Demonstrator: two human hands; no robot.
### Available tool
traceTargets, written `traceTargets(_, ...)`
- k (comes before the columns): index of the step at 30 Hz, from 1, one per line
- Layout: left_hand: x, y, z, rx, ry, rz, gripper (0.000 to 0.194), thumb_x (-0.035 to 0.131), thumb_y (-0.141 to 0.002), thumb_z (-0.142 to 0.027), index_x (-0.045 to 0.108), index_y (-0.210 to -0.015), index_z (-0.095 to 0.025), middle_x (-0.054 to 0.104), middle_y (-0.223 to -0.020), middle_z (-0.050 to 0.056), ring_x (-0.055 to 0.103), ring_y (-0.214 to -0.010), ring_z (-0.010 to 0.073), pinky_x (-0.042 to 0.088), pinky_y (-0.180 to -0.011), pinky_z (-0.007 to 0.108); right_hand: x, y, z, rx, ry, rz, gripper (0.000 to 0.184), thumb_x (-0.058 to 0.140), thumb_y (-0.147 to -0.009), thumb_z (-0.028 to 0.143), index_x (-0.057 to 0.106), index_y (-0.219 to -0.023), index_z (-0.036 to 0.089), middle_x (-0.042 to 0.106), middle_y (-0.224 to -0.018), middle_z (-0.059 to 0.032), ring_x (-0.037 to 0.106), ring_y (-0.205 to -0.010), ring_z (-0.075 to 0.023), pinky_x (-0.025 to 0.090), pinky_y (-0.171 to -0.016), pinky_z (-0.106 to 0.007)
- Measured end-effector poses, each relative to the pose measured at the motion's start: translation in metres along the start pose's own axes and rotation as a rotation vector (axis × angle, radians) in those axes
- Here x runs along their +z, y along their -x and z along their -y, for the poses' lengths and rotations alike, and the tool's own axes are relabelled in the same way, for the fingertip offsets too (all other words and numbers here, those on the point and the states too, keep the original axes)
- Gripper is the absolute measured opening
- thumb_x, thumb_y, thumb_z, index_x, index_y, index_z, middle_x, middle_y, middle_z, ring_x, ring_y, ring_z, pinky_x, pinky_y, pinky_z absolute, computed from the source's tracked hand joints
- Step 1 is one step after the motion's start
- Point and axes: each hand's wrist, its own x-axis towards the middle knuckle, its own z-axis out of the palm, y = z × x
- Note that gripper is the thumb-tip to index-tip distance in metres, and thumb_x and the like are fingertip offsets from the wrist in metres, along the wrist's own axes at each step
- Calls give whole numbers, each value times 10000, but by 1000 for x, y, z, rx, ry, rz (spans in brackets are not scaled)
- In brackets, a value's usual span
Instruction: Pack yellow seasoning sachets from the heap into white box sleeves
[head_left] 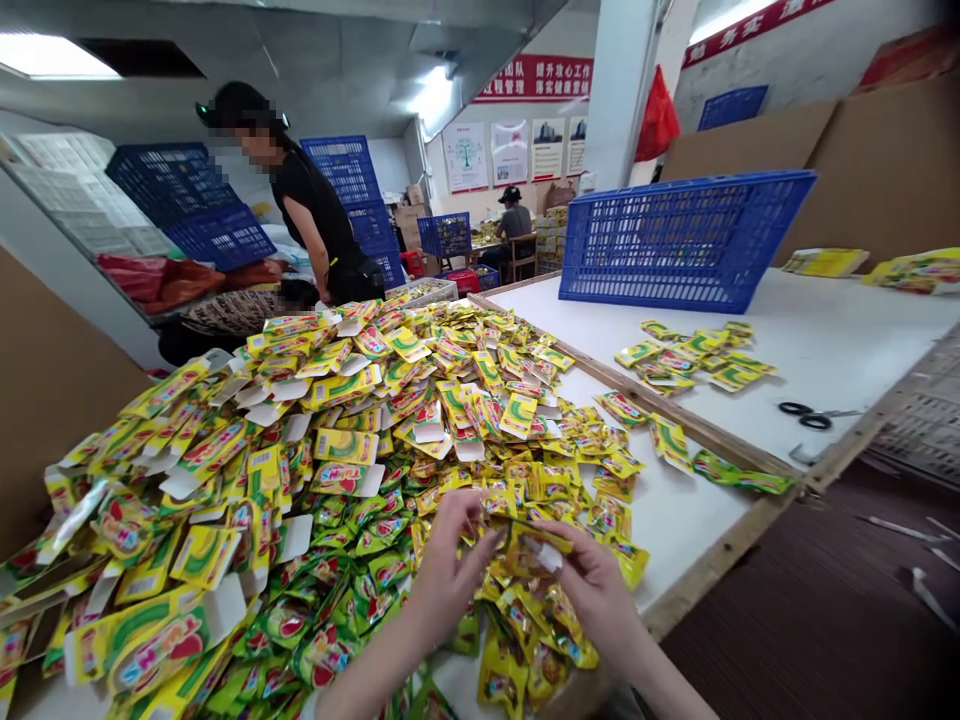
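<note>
Both hands hold one yellow sachet over the heaped bench.

The left hand (pixel 448 560) and right hand (pixel 592 590) pinch the sachet (pixel 534 541) at its ends, long axis running left to right, roughly level, above the pile of sachets (pixel 337 450) on the bench (pixel 675 520).

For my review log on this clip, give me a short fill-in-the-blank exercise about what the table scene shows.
1. The left hand and right hand together hold a small ____ sachet.
2. The crate tipped on its side on the far table is ____.
3. The black-handled tool near that table's edge is a pair of ____.

Missing words: yellow; blue; scissors
</note>
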Motion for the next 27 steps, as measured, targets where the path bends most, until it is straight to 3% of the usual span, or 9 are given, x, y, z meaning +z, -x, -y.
traceTargets(3,-20,-46,38,-9,-327,-129,339,350,-885,-276,449,-1186,-158,505,-1122,126,462,-1077,224,381,-935,369,-14,0,-2,75,-28,-134,384,673,-670,470,592,-908,180,627,-575,5,569,-392,-144,403,-302,-210)
traceTargets(7,-41,-98,84,-100,-540,-213,388,481,-792,-290,508,-1112,-72,515,-1103,219,413,-1118,379,330,-920,541,-21,5,-4,117,-69,-164,404,698,-634,486,586,-863,172,566,-516,46,517,-327,-99,370,-277,-174)
traceTargets(11,-55,-114,95,-94,-628,-148,306,402,-804,-194,549,-1053,-96,640,-889,168,570,-913,342,437,-772,484,-20,9,0,102,-53,-110,370,687,-656,466,605,-885,189,647,-930,-57,560,-369,-75,418,-291,-183)
traceTargets(13,-65,-106,87,-32,-636,-75,301,357,-820,-151,572,-1029,-124,658,-936,150,604,-876,296,460,-751,424,-21,8,5,97,-30,-57,344,684,-663,450,622,-886,195,463,-1300,-113,601,-415,-77,476,-329,-225)
traceTargets(16,-84,-75,62,93,-632,65,292,385,-813,-114,609,-982,-197,673,-1001,78,611,-921,234,459,-794,353,-17,2,10,186,-65,35,338,696,-652,434,621,-886,201,229,-1460,-118,617,-412,-77,514,-370,-265)
traceTargets(19,-95,-29,27,287,-557,211,352,394,-803,-52,606,-1006,-247,692,-988,22,608,-933,192,448,-831,326,-4,-5,6,326,-159,144,325,698,-666,410,593,-883,192,458,-1326,-108,615,-404,-80,496,-367,-230)
traceTargets(22,-99,9,2,342,-323,304,328,425,-838,-82,585,-1047,-276,697,-966,7,619,-903,156,455,-834,279,15,-7,-3,438,-240,299,342,697,-689,387,555,-903,162,685,-797,-29,591,-379,-96,471,-355,-197)
traceTargets(25,-92,31,4,48,104,130,317,483,-857,-301,484,-1173,-326,669,-1026,26,613,-967,170,468,-867,299,28,-1,-9,453,-377,298,337,713,-682,382,544,-865,156,605,-562,45,541,-339,-82,438,-328,-173)
traceTargets(27,-75,40,14,-68,471,-49,689,554,-695,-609,336,-1291,-340,580,-1194,69,523,-1130,256,450,-926,404,35,6,-9,441,-518,231,300,725,-677,363,555,-816,159,582,-551,52,512,-333,-59,415,-321,-153)
